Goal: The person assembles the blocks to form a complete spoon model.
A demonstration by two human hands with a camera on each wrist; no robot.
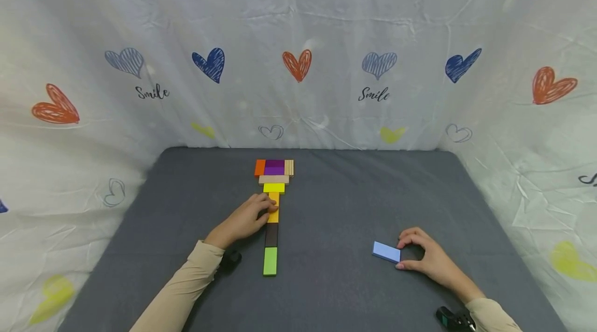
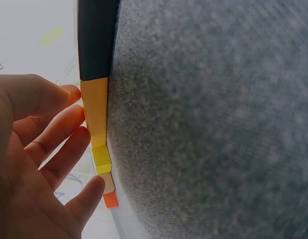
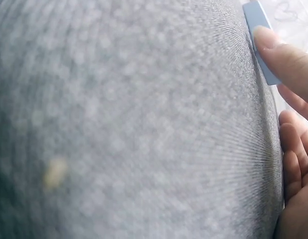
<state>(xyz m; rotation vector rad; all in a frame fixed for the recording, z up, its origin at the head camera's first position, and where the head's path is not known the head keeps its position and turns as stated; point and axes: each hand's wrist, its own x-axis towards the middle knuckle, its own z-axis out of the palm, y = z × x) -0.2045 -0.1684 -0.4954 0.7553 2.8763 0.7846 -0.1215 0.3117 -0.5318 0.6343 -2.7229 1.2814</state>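
Observation:
A row of flat blocks runs away from me on the grey cloth. At its near end is a light green block (image 1: 270, 261), then a dark brown block (image 1: 271, 235) and an orange-yellow block (image 1: 273, 207). My left hand (image 1: 244, 220) touches the orange-yellow block from the left, fingertips at its side and top; the left wrist view shows its fingers fairly straight. Off to the right, a light blue block (image 1: 386, 251) lies flat and slightly slanted. My right hand (image 1: 434, 259) pinches its right end between thumb and forefinger, the other fingers loosely bent.
Beyond the orange-yellow block come a yellow block (image 1: 273, 187), a tan block (image 1: 273, 179) and a wider top of orange, purple (image 1: 274, 167) and striped wood pieces. A white curtain (image 1: 298, 21) printed with hearts surrounds the grey table (image 1: 326, 301).

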